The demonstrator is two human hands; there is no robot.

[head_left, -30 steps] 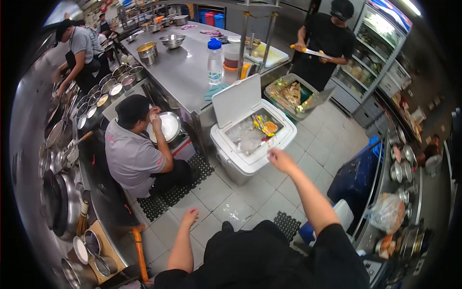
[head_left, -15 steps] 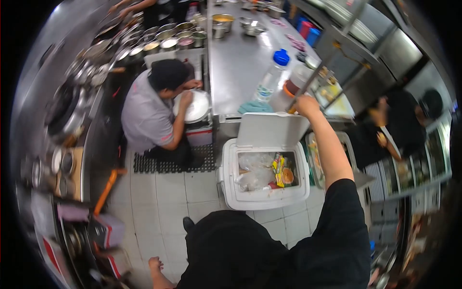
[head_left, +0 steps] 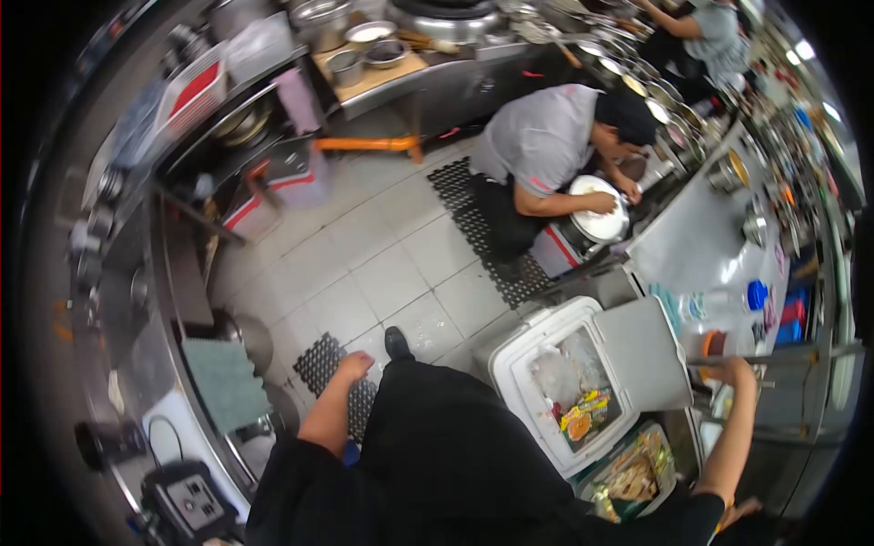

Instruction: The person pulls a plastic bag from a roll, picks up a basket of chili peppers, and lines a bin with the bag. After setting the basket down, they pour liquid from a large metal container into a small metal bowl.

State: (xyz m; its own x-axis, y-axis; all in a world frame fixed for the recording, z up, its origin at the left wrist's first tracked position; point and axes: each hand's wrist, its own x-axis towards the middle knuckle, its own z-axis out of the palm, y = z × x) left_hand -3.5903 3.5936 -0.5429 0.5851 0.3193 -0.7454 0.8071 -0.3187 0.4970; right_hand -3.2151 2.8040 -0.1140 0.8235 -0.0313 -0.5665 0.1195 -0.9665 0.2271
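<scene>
My left hand (head_left: pixel 355 366) hangs low over the floor on the left side of my body, its fingers curled in, with nothing visible in them. My right hand (head_left: pixel 734 371) reaches out to the right and is closed around a metal shelf post (head_left: pixel 801 355) at the counter's corner; its fingers are partly hidden. Just left of that hand are a container with an orange band (head_left: pixel 714 343) and a clear bottle with a blue cap (head_left: pixel 757 295). Below the counter edge stands a white bin (head_left: pixel 514 371), lid (head_left: pixel 642 355) raised, holding plastic bags and a yellow packet (head_left: pixel 587 411).
Another bin with food scraps (head_left: pixel 637 478) stands beside the white one. A co-worker in a grey shirt (head_left: pixel 542 136) crouches over a white-filled pot (head_left: pixel 601 214) by a black mat (head_left: pixel 482 237). A steel counter (head_left: pixel 692 237) runs rightward; a scale-like device (head_left: pixel 189 500) sits lower left.
My view has swung to the left, so the bins and co-worker appear farther right. My right hand stays at the post. My left hand shows higher in view, beside my leg.
</scene>
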